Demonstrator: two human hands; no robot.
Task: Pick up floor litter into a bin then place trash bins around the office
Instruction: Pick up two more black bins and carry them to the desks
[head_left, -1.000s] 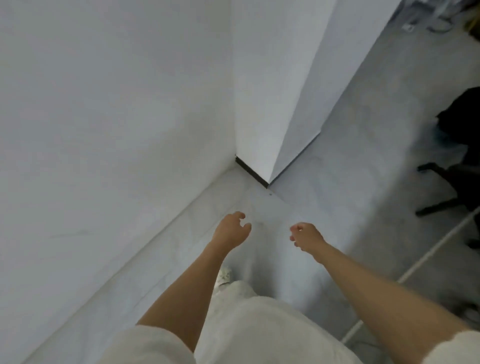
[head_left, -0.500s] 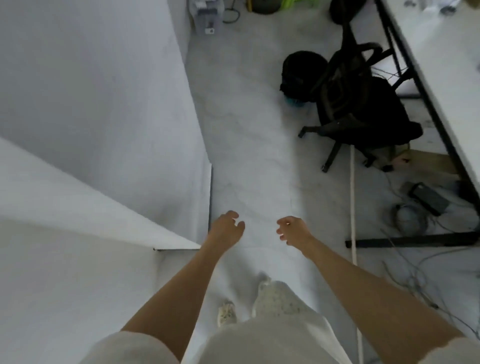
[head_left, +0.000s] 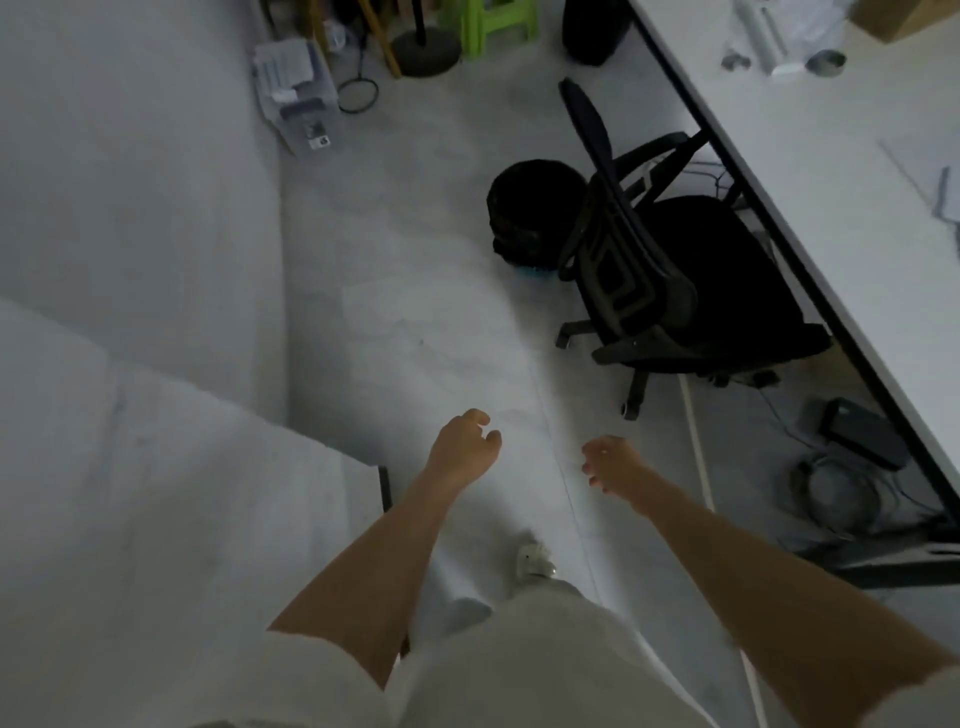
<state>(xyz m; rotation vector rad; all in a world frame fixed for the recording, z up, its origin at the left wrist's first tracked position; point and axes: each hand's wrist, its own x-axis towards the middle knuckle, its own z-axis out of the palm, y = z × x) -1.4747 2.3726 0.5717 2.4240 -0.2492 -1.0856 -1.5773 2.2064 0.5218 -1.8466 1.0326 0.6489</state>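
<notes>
A black trash bin (head_left: 530, 213) with a dark liner stands on the pale floor, just left of a black office chair (head_left: 670, 291). Both my hands hang in front of me over bare floor, well short of the bin. My left hand (head_left: 465, 449) is empty, its fingers loosely curled and apart. Level with it, my right hand (head_left: 610, 465) is also empty, fingers half curled. A second dark bin-like shape (head_left: 592, 26) stands at the far end by the desk.
A white wall corner (head_left: 332, 467) juts out on my left. A long white desk (head_left: 831, 171) runs down the right, with cables and a power brick (head_left: 862, 436) under it. A clear storage box (head_left: 298, 93), a green stool (head_left: 491, 21) and a stand base sit at the far end.
My view has swung right from the wall corner to the open aisle. The bin, chair and desk have come into view and grown nearer. Both hands stay empty in front of me.
</notes>
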